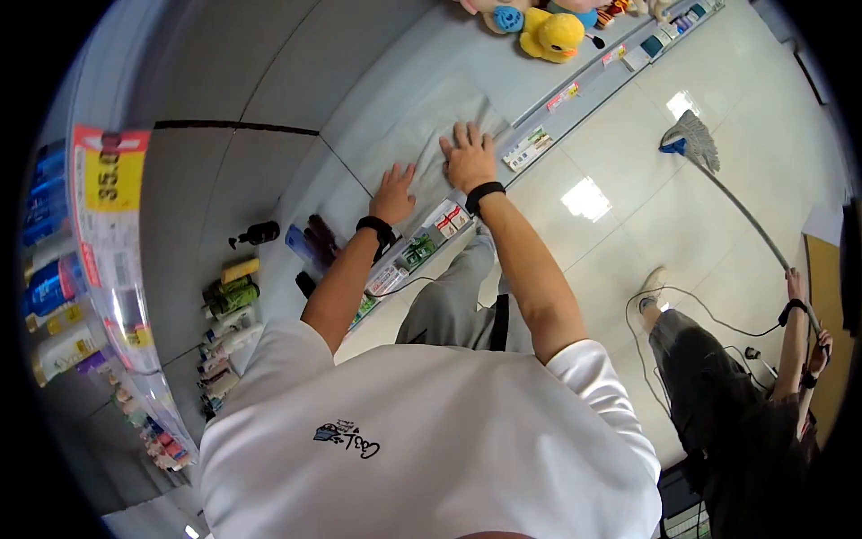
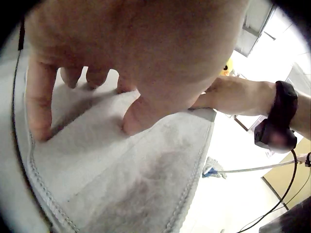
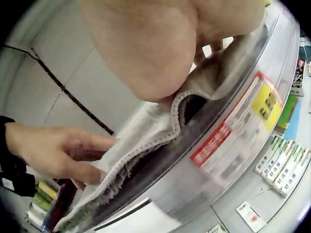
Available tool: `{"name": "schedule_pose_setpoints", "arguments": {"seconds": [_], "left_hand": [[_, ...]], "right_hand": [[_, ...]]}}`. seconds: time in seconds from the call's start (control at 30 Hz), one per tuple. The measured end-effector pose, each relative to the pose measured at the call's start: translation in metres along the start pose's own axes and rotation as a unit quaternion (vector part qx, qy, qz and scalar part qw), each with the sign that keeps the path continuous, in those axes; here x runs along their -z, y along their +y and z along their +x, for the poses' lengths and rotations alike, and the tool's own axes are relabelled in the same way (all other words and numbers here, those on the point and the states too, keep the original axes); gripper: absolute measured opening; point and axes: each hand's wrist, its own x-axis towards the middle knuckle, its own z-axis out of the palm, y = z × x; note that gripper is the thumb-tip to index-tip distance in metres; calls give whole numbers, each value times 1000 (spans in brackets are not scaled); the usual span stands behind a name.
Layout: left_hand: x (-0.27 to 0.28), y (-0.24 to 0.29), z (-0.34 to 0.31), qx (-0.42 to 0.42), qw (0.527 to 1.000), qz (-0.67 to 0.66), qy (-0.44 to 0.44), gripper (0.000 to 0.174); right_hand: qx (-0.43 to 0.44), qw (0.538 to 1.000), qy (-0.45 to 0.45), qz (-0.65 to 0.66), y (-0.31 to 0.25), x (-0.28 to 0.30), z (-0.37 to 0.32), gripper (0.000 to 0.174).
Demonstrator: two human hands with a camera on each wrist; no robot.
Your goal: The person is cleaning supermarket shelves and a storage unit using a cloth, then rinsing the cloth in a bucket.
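A light grey cloth (image 1: pixel 429 121) with stitched edges lies flat on the grey shelf top (image 1: pixel 373 67). My left hand (image 1: pixel 392 195) rests on it with fingers spread; in the left wrist view the fingertips of the left hand (image 2: pixel 136 53) press on the cloth (image 2: pixel 112 160). My right hand (image 1: pixel 470 162) lies on the cloth further right, near the shelf's front edge, fingers spread. In the right wrist view the cloth (image 3: pixel 141 131) is raised in a fold under the right hand (image 3: pixel 150 43), beside the price-label strip (image 3: pixel 238 131), and the left hand (image 3: pixel 58 150) touches it.
Plush toys, including a yellow duck (image 1: pixel 551 36), sit at the shelf's far end. Dark brushes (image 1: pixel 321 238) and bottles (image 1: pixel 235 296) stand at the left. A tall price-tagged shelf (image 1: pixel 117 242) is at far left. On the right, another person (image 1: pixel 718 377) holds a mop (image 1: pixel 750 216); cables cross the floor.
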Motion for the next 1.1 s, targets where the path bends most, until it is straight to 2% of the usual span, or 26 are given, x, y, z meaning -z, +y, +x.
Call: {"name": "schedule_pose_setpoints", "arguments": {"seconds": [0.13, 0.27, 0.33, 0.37, 0.5, 0.57, 0.6, 0.67, 0.73, 0.8, 0.83, 0.9, 0.97, 1.1], "left_hand": [[-10, -17, -46, 42, 999, -9, 1, 74], [-26, -40, -57, 26, 1000, -4, 12, 70], [-19, -32, -57, 14, 1000, 23, 15, 69], [-20, -26, -54, 48, 999, 9, 5, 68], [-21, -16, -34, 29, 998, 28, 45, 68], [-40, -17, -13, 4, 998, 33, 55, 68], [-34, -4, -1, -13, 998, 32, 44, 68], [-7, 26, 28, 14, 998, 57, 36, 68], [-13, 26, 59, -20, 997, 71, 31, 67], [-24, 34, 92, -66, 987, 116, 86, 67], [-18, 51, 99, -92, 986, 114, 78, 67], [20, 80, 99, -22, 995, 82, 60, 65], [25, 85, 101, -24, 993, 104, 40, 64], [23, 68, 93, -41, 989, 138, 26, 60]], "right_hand": [[25, 999, -10, 19, -41, -19, -20, 49], [20, 999, -25, 29, -63, -25, -31, 48], [19, 998, -11, 63, -61, -19, -34, 40], [21, 997, -10, 71, -56, -18, -34, 39], [18, 997, 33, 74, -36, -26, -24, 39], [2, 997, 47, 63, -15, -24, -19, 40], [-17, 997, 42, 58, -1, -20, -14, 40], [-8, 1000, 27, 9, 25, -3, 9, 39], [-32, 999, 27, 31, 48, 5, 21, 39], [-71, 996, 30, 45, 73, 12, 32, 39], [-66, 997, 29, 39, 81, 11, 43, 38], [-78, 996, 33, 36, 91, 12, 59, 37], [-111, 991, -5, 76, 83, 12, 68, 36], [-152, 985, -16, 83, 64, -4, 76, 38]]}}
